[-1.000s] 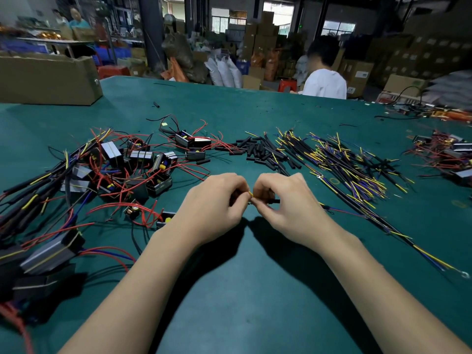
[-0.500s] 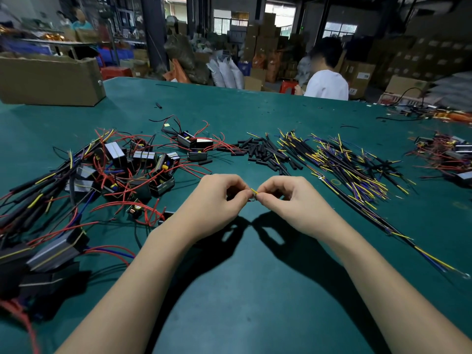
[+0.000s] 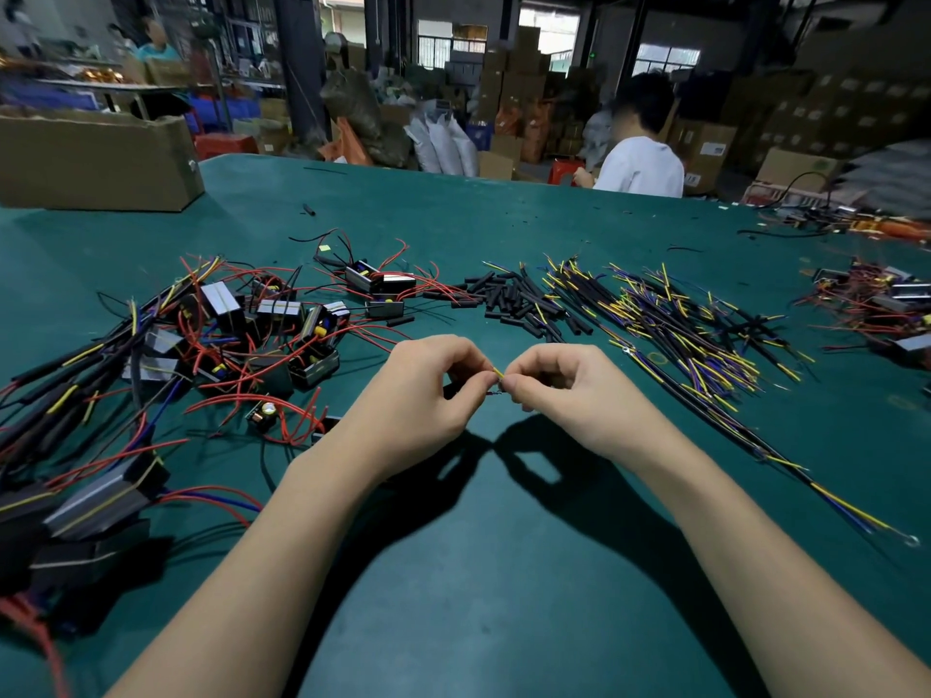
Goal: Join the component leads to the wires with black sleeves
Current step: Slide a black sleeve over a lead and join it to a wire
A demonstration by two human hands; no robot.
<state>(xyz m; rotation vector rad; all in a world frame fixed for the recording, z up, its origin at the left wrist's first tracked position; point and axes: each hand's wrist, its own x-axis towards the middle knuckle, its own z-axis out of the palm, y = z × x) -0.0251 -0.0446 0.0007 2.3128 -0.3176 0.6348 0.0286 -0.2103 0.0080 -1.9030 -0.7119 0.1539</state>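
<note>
Over the green desk [image 3: 504,596] two hands are working: left hand [image 3: 418,395] and right hand [image 3: 569,395] are both pinching one yellow wire [image 3: 497,373] between fingertips, with one pile of black sleeves [image 3: 514,299] lying beyond.

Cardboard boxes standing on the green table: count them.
1: a long brown cardboard box at the green table's far left edge. Stacks beyond the table stand on the floor; others may be out of view.

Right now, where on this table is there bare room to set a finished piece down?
The green mat is bare between the forearms, below the left hand and right hand. Also bare beyond the loose black sleeves, toward the cardboard box. Crowded: the component pile left, the wire bundle right.
</note>
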